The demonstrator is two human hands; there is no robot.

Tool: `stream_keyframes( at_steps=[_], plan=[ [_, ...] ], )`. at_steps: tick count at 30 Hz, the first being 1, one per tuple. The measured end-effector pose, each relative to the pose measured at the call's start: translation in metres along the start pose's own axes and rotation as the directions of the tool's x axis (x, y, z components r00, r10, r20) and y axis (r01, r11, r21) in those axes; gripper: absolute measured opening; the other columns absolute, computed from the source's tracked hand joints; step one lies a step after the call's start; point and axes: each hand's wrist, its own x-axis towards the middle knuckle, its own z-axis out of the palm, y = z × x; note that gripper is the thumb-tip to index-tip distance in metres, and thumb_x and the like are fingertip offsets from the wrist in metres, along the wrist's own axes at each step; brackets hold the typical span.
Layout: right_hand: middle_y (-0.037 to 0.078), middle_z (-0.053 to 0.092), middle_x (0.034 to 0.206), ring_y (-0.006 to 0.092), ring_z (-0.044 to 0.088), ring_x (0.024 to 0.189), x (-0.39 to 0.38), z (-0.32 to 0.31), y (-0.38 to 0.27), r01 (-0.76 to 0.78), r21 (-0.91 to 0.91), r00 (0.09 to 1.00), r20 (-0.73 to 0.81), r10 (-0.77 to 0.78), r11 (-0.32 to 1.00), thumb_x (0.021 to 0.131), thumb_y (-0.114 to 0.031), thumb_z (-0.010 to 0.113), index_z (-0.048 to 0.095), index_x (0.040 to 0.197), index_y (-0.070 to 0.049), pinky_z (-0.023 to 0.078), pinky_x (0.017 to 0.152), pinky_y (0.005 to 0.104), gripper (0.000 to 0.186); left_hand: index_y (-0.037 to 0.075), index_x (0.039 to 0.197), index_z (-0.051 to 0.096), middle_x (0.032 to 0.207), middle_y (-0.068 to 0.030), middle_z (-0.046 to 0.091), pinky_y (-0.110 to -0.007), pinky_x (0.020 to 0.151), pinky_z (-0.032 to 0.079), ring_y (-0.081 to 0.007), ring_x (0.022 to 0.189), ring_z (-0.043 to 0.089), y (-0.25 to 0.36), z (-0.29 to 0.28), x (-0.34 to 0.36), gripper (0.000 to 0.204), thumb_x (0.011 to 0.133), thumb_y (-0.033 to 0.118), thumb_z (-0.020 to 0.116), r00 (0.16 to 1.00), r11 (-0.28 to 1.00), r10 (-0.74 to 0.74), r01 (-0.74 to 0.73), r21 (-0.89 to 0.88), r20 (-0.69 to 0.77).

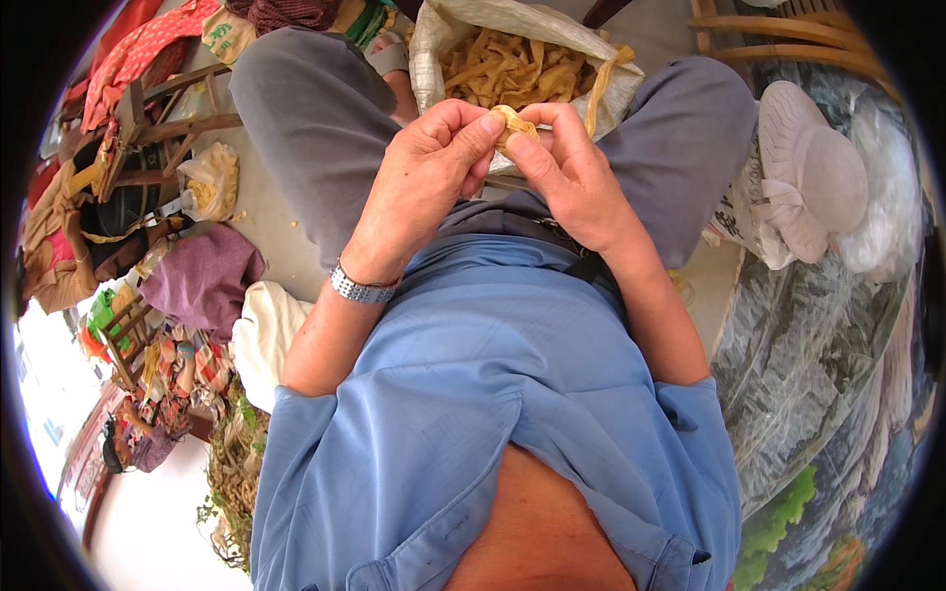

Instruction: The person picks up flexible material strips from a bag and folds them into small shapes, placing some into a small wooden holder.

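Above my lap, both hands meet at a small folded twist of pale yellow, fibrous strip (512, 122). My left hand (426, 169) pinches its left side between thumb and fingers. Its other side is gripped by my right hand (574, 187), thumb pressed against the twist. A longer strip (597, 97) hangs beside my right fingers, over the sack's edge; whether it joins the twist I cannot tell. Just beyond my hands, between my knees, stands an open white woven sack (426, 49) with many similar yellow-brown strips (507, 67) inside.
A clear plastic bag of yellow pieces (210, 182) lies on the floor at left, near a wooden chair (182, 128) and a purple cloth (207, 276). At right are a pale brimmed hat (813, 172) and clear plastic sheeting (798, 355). Several people (177, 374) sit at far left.
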Motion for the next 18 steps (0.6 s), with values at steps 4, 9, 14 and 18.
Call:
stream_keyframes(
  at_steps=[4,9,14,18],
  plan=[
    [0.003,0.060,0.078,0.0096,0.052,0.070,-0.003,-0.010,-0.004,0.017,-0.066,0.997,0.073,-0.012,0.998,0.103,-0.031,0.060,0.058,0.104,-0.002,0.045,0.064,0.0274,0.029,0.004,0.101,0.060,0.069,0.0035,0.048,-0.024,0.057,0.038,-0.0072,0.061,0.044,-0.001,-0.012,-0.003,0.020,0.103,0.024,0.061,1.000,0.980,-0.023,0.025,-0.195,0.014],
    [0.001,0.058,0.073,0.0090,0.049,0.067,-0.012,-0.022,-0.011,-0.033,-0.179,0.995,0.089,0.049,0.983,0.101,-0.031,0.063,0.061,0.095,-0.003,0.044,0.062,0.0275,0.029,0.005,0.098,0.058,0.070,0.0016,0.050,-0.025,0.058,0.042,-0.0094,0.059,0.048,0.000,-0.020,-0.008,0.023,0.103,0.027,0.061,0.998,0.965,-0.039,0.049,-0.257,0.044],
    [0.002,0.056,0.073,0.0096,0.049,0.067,-0.011,-0.020,-0.016,0.038,-0.107,0.998,0.045,-0.033,0.994,0.102,-0.028,0.062,0.060,0.097,-0.004,0.045,0.062,0.0279,0.025,0.006,0.092,0.058,0.070,0.0017,0.051,-0.024,0.061,0.043,-0.0090,0.062,0.050,0.011,-0.016,-0.011,0.032,0.104,0.035,0.058,0.999,0.996,0.021,-0.024,0.082,0.035],
    [0.002,0.055,0.072,0.0097,0.049,0.067,-0.010,-0.017,-0.017,0.061,-0.143,0.995,0.083,-0.050,0.988,0.103,-0.029,0.062,0.059,0.098,-0.004,0.045,0.062,0.0276,0.025,0.007,0.084,0.057,0.069,0.0037,0.049,-0.023,0.062,0.040,-0.0070,0.063,0.047,0.014,-0.010,-0.017,0.040,0.105,0.042,0.055,0.997,0.954,0.073,-0.075,0.289,0.021]
  ],
)
